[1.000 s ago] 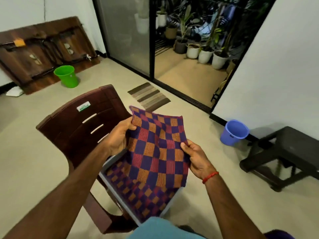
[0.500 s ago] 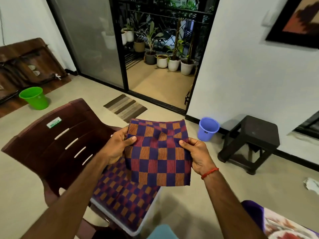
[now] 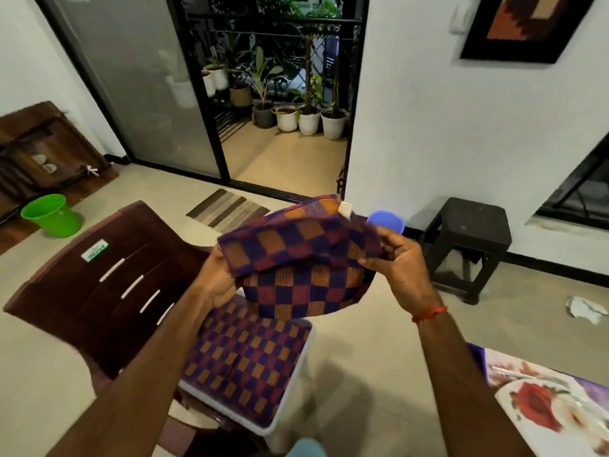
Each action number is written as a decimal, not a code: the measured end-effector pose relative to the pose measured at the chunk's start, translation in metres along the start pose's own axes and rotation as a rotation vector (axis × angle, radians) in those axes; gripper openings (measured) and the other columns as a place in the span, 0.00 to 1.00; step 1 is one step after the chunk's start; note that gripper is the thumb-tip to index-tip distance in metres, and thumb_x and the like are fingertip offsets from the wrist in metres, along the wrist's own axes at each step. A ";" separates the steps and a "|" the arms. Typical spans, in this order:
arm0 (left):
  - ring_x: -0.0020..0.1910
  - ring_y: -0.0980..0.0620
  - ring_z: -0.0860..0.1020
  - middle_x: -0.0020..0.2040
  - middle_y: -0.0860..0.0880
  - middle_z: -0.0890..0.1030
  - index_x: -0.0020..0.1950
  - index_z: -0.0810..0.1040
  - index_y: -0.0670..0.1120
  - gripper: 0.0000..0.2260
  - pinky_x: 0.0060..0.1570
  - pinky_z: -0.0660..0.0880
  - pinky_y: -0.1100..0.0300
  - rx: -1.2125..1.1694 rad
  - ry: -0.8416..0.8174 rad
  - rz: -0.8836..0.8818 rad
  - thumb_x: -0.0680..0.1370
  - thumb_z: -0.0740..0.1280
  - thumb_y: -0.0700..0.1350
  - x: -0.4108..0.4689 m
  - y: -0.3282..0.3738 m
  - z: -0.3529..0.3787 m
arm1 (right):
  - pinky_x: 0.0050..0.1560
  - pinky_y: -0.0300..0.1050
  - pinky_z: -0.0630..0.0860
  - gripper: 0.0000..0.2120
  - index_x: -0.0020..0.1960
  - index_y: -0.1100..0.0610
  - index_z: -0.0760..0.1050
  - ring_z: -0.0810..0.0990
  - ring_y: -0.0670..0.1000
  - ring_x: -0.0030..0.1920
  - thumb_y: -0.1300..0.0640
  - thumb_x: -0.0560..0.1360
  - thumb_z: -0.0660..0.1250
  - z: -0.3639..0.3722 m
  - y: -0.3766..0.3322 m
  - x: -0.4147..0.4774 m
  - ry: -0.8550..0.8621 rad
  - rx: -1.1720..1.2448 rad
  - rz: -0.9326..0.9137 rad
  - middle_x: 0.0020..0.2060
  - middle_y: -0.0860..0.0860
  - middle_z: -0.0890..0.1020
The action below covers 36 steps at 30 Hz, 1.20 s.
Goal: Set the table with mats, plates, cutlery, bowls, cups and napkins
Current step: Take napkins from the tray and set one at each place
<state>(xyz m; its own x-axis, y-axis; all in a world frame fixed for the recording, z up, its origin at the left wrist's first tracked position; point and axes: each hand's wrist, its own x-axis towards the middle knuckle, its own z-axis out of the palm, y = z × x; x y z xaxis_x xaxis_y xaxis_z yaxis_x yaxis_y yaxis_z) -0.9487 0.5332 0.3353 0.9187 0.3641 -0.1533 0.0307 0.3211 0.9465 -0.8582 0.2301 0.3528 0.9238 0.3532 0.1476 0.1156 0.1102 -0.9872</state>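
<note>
2 grips on checkered mat (image 3: 303, 282): left hand (image 3: 219, 278) curled on L edge, right hand (image 3: 400, 268) pinching R edge, over tray (image 3: 267, 431).

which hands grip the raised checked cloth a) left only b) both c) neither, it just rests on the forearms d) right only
b: the left hand and the right hand each grip one side of the checked cloth, which is held up between them.

A green bucket (image 3: 51, 214) stands at the left edge, near a wooden board (image 3: 39, 153) leaning on the wall. A brown plastic chair (image 3: 99, 291) fills the lower left. A striped doormat (image 3: 227, 211) lies at centre, with potted plants (image 3: 309, 122) beyond. At right, a blue bucket (image 3: 386, 221) stands beside a dark stool (image 3: 468, 225).
</note>
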 end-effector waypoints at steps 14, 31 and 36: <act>0.44 0.50 0.86 0.50 0.47 0.87 0.62 0.84 0.55 0.18 0.41 0.85 0.50 0.000 -0.466 -0.056 0.72 0.72 0.53 0.011 0.037 0.042 | 0.31 0.38 0.79 0.17 0.38 0.55 0.82 0.86 0.51 0.41 0.74 0.76 0.67 0.003 -0.031 -0.029 0.347 -0.040 -0.057 0.42 0.57 0.86; 0.34 0.50 0.79 0.39 0.48 0.84 0.48 0.85 0.51 0.15 0.34 0.79 0.59 0.226 -0.698 -0.167 0.83 0.61 0.37 0.001 0.003 0.088 | 0.32 0.41 0.81 0.10 0.35 0.58 0.76 0.84 0.48 0.36 0.68 0.70 0.72 0.001 -0.024 -0.151 0.696 -0.236 0.005 0.31 0.48 0.82; 0.28 0.52 0.76 0.34 0.47 0.80 0.40 0.81 0.52 0.19 0.28 0.75 0.61 0.202 -0.726 -0.137 0.83 0.59 0.33 -0.012 -0.014 0.097 | 0.35 0.39 0.81 0.14 0.38 0.59 0.76 0.84 0.48 0.40 0.75 0.76 0.65 0.001 -0.035 -0.189 0.733 -0.279 0.020 0.36 0.49 0.83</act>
<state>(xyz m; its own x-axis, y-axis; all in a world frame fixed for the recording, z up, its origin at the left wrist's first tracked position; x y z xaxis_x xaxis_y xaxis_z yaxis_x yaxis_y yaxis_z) -0.9221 0.4397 0.3519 0.9276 -0.3559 -0.1140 0.1702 0.1308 0.9767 -1.0369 0.1600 0.3595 0.9208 -0.3611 0.1474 0.0939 -0.1615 -0.9824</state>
